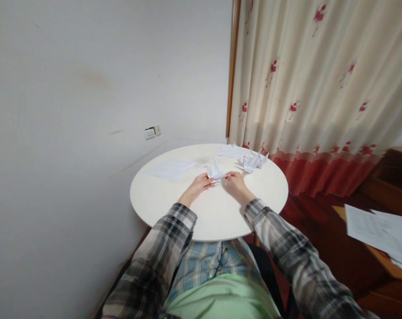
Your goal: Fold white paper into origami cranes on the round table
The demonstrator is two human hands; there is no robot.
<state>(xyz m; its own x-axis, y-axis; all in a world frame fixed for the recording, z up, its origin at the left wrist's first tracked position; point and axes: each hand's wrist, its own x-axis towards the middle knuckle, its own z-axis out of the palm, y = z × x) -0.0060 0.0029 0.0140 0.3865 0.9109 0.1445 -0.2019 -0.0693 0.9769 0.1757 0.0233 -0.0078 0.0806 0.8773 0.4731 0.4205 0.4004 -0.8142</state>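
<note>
A white folded paper crane (pixel 215 173) is held between my two hands, just above the round white table (pixel 174 206). My left hand (pixel 199 185) pinches its left side, and my right hand (pixel 236 181) pinches its right side. The crane's thin points stick up between the fingers. Several more folded paper cranes (pixel 252 162) lie bunched to the right, beyond my right hand. Flat white paper sheets (pixel 170 169) rest on the table to the left of the crane.
Another stack of white paper (pixel 232 151) lies at the table's far edge. A wall socket (pixel 150 133) is on the white wall to the left. Behind the table hangs a flowered curtain (pixel 314 88). Printed sheets (pixel 380 232) lie on wooden furniture at the right.
</note>
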